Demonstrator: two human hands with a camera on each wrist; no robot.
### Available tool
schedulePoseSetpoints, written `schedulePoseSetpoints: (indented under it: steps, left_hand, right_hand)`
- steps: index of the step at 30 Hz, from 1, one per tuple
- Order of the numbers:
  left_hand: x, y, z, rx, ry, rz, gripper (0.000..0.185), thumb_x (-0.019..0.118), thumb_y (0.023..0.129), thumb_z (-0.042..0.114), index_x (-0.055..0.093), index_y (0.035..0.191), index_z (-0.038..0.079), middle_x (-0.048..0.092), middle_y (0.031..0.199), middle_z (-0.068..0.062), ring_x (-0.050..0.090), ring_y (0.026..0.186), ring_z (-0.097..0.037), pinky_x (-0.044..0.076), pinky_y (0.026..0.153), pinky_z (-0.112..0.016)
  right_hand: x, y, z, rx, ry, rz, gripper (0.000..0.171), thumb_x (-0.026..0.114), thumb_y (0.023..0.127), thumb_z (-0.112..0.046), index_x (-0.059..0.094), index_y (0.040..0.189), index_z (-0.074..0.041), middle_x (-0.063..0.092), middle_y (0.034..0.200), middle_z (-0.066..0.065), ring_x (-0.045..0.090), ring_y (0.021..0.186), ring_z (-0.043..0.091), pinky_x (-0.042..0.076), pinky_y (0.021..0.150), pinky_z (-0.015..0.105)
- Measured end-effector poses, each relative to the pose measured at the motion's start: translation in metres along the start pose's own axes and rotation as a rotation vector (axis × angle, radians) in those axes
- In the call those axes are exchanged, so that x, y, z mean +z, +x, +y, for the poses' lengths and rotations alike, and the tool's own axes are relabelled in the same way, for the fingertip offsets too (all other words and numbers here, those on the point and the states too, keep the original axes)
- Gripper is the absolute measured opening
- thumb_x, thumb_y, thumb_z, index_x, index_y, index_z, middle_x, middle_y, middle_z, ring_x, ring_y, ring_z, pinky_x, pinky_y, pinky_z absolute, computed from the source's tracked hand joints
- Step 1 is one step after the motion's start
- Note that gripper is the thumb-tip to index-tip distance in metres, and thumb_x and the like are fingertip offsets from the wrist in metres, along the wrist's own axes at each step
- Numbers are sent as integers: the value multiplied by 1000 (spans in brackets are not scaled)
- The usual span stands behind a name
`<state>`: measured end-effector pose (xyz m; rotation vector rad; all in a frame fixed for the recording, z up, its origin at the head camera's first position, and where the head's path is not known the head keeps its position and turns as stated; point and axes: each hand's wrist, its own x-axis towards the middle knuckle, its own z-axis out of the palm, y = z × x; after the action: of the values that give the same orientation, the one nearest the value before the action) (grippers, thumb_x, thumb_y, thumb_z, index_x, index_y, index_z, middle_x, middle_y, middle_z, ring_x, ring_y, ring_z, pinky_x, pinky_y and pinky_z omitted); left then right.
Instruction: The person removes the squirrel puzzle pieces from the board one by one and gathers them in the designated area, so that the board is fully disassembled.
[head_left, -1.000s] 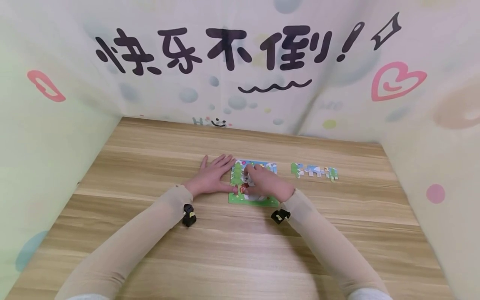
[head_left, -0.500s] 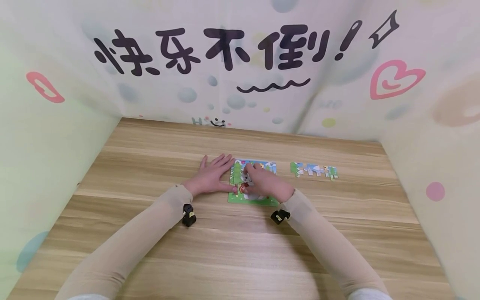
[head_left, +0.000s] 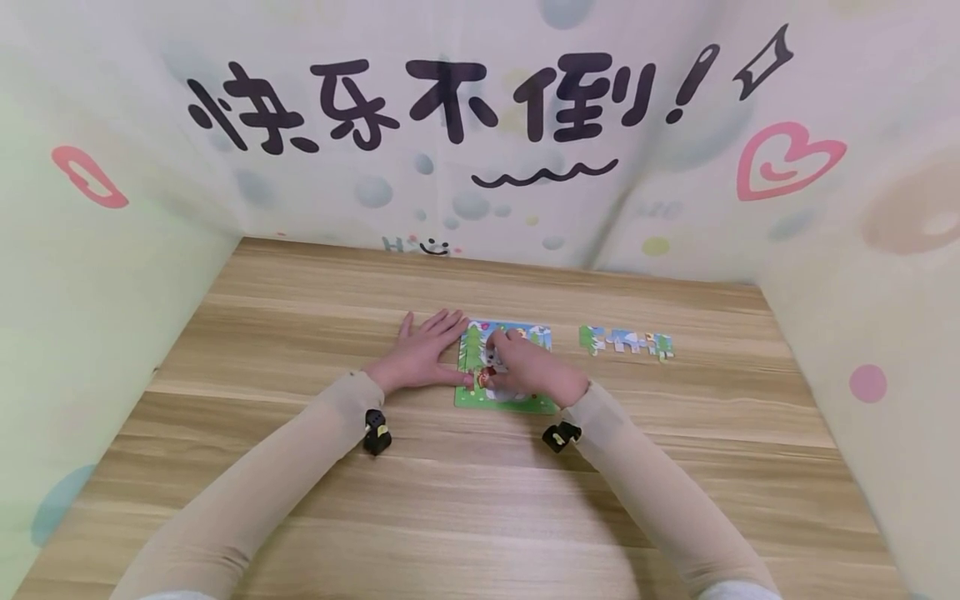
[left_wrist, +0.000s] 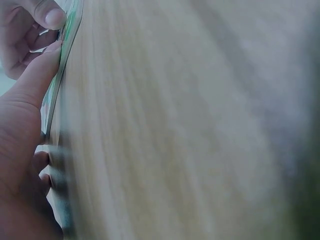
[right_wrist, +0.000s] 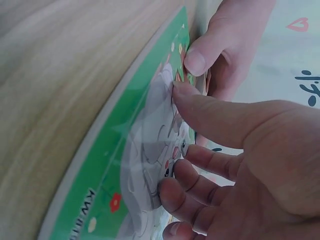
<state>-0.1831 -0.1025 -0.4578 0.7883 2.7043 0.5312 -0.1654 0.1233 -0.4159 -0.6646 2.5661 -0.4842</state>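
Note:
A colourful jigsaw puzzle board [head_left: 517, 402] with a green border lies on the wooden table [head_left: 480, 500]. My left hand [head_left: 442, 354] lies flat on the table beside the board's left side, its thumb [right_wrist: 197, 59] pressed against the board's edge [left_wrist: 70, 30]. My right hand [head_left: 504, 357] rests on the board. Its curled fingers [right_wrist: 172, 187] and thumb pinch a grey puzzle piece [right_wrist: 155, 150] against the picture. That hand hides much of the board in the head view.
A short row of joined puzzle pieces [head_left: 626, 342] lies on the table to the right of the board. Printed fabric walls [head_left: 480, 167] enclose the table at the back, left and right. Bare wood stretches in front of the arms.

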Motion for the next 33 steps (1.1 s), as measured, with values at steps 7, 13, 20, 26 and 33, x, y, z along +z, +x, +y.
schedulePoseSetpoints:
  steps: [7,13,20,26,33]
  left_hand:
    - [3,1,-1,4,-10,9,109,72,87,67,22,167,13,14,175,-8,6,161,-31,-9,122,-70]
    - [2,1,-1,-1,-17,9,108,72,88,66,22,167,13,14,175,-8,6,162,-32,-9,122,-69]
    - [1,-1,0,7,-13,11,108,72,88,66,22,167,13,15,175,-9,7,161,-32,-8,122,-70]
    - [2,0,-1,3,-20,9,109,72,87,67,22,167,13,14,175,-8,7,161,-32,-9,122,-70]
    - [4,1,-2,8,-24,17,110,73,86,67,21,167,13,14,174,-8,6,161,-31,-10,122,-69]
  right_hand:
    - [1,0,0,-16,-17,22,56,74,99,-23,46,141,0,58,129,22,62,110,30,57,95,43]
    - [5,1,0,-22,-30,50,58,74,99,-30,47,140,1,59,129,21,63,106,28,58,93,42]
    - [7,1,0,-33,-21,97,57,78,96,-27,49,135,2,62,122,15,63,104,24,57,93,41]
    - [9,2,2,-61,-36,140,49,78,96,-23,53,130,2,65,117,14,65,99,23,58,89,40]
    - [8,3,4,-78,-85,170,44,77,97,-23,56,127,2,69,113,14,68,94,22,60,83,39]
